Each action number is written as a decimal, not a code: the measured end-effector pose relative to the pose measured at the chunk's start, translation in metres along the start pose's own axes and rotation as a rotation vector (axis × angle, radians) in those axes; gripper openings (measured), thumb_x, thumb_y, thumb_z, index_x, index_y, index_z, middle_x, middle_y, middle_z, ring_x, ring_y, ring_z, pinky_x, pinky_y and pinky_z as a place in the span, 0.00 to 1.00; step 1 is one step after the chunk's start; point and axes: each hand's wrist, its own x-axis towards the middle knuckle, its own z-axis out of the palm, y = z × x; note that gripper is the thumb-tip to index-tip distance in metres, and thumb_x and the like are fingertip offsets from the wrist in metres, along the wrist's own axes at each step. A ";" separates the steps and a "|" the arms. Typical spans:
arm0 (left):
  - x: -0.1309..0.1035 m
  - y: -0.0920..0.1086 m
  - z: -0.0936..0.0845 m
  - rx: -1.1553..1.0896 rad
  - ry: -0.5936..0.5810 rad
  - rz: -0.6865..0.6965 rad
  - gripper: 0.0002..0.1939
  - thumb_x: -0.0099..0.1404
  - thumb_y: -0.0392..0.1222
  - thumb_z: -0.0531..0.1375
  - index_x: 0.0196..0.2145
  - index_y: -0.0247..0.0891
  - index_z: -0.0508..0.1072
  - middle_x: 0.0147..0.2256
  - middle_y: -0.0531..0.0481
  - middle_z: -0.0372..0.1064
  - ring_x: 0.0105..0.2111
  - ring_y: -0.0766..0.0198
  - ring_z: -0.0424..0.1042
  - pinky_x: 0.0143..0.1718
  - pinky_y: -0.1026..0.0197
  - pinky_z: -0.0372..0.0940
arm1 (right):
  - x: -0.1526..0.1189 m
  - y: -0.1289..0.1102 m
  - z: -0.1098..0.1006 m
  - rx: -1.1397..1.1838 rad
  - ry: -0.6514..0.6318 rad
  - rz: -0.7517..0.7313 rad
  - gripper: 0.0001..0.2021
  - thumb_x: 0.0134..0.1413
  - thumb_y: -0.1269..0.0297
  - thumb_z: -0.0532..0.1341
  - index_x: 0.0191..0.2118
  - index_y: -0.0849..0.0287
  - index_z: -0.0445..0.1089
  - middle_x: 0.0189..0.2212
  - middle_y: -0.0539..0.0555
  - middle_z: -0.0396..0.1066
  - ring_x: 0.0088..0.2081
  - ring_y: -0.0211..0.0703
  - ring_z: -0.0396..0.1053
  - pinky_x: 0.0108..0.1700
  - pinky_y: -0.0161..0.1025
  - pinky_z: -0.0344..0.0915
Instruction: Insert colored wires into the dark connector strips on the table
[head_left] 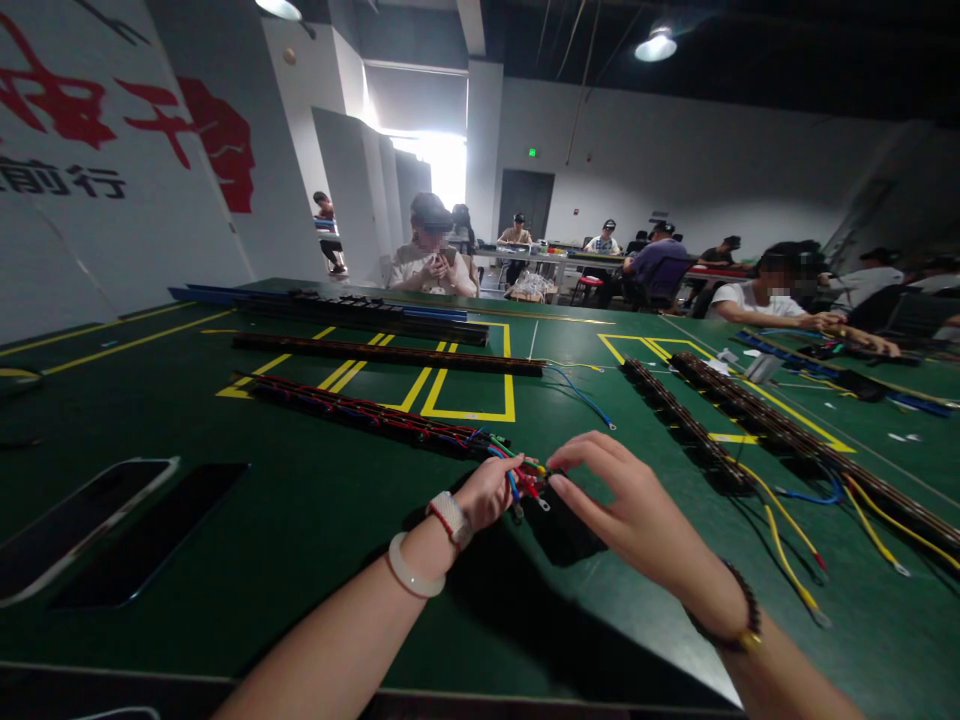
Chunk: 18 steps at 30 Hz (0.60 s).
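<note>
Head view: coloured wires (514,487), partly hidden, in pinch of left hand (486,494); right hand (631,505), grip unclear.

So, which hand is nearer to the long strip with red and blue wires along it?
The left hand. It is at the right end of the strip, holding coloured wires; the right hand is farther right, near the wires' tips.

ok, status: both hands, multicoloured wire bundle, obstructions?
Left hand holding multicoloured wire bundle. Right hand at its ends, grip unclear. Bundle extends from long dark strip. Flat dark slabs off left.
</note>
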 end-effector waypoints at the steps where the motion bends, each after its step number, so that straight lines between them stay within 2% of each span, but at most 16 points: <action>1: 0.000 0.000 0.000 -0.007 0.001 0.002 0.09 0.65 0.34 0.54 0.27 0.32 0.70 0.23 0.49 0.71 0.22 0.68 0.70 0.30 0.66 0.64 | 0.013 0.008 0.005 -0.129 -0.029 -0.001 0.11 0.61 0.59 0.54 0.44 0.55 0.68 0.41 0.57 0.69 0.46 0.49 0.66 0.51 0.49 0.61; 4: 0.000 0.000 0.002 -0.030 0.003 0.014 0.09 0.65 0.32 0.54 0.27 0.32 0.70 0.25 0.48 0.72 0.25 0.67 0.72 0.35 0.64 0.65 | 0.029 0.035 0.026 -0.388 -0.227 0.020 0.13 0.59 0.63 0.56 0.49 0.60 0.67 0.45 0.60 0.70 0.48 0.50 0.66 0.55 0.50 0.56; 8: 0.001 -0.001 0.001 -0.023 -0.005 0.025 0.09 0.64 0.33 0.55 0.27 0.30 0.71 0.26 0.44 0.73 0.27 0.64 0.73 0.38 0.62 0.66 | 0.029 0.051 0.039 -0.441 -0.445 0.063 0.14 0.62 0.66 0.51 0.50 0.60 0.68 0.42 0.59 0.72 0.44 0.46 0.70 0.48 0.40 0.62; 11: 0.003 -0.003 -0.002 -0.005 0.000 0.026 0.08 0.63 0.35 0.57 0.28 0.30 0.71 0.28 0.44 0.73 0.30 0.63 0.73 0.38 0.62 0.66 | 0.035 0.048 0.039 -0.465 -0.510 0.103 0.15 0.61 0.62 0.53 0.49 0.60 0.68 0.40 0.60 0.72 0.42 0.48 0.71 0.43 0.38 0.63; 14: 0.003 -0.005 -0.006 0.018 0.000 0.010 0.09 0.64 0.40 0.58 0.35 0.30 0.72 0.35 0.45 0.72 0.34 0.63 0.73 0.39 0.60 0.67 | 0.043 0.051 0.037 -0.467 -0.556 0.129 0.16 0.58 0.56 0.55 0.46 0.61 0.69 0.40 0.60 0.72 0.41 0.49 0.71 0.39 0.37 0.63; 18: 0.000 -0.004 -0.007 0.050 -0.015 -0.018 0.15 0.65 0.45 0.56 0.45 0.33 0.69 0.42 0.46 0.69 0.38 0.64 0.71 0.39 0.56 0.69 | 0.057 0.069 0.032 -0.460 -0.636 0.116 0.14 0.51 0.64 0.61 0.44 0.62 0.68 0.41 0.59 0.71 0.41 0.47 0.70 0.38 0.35 0.61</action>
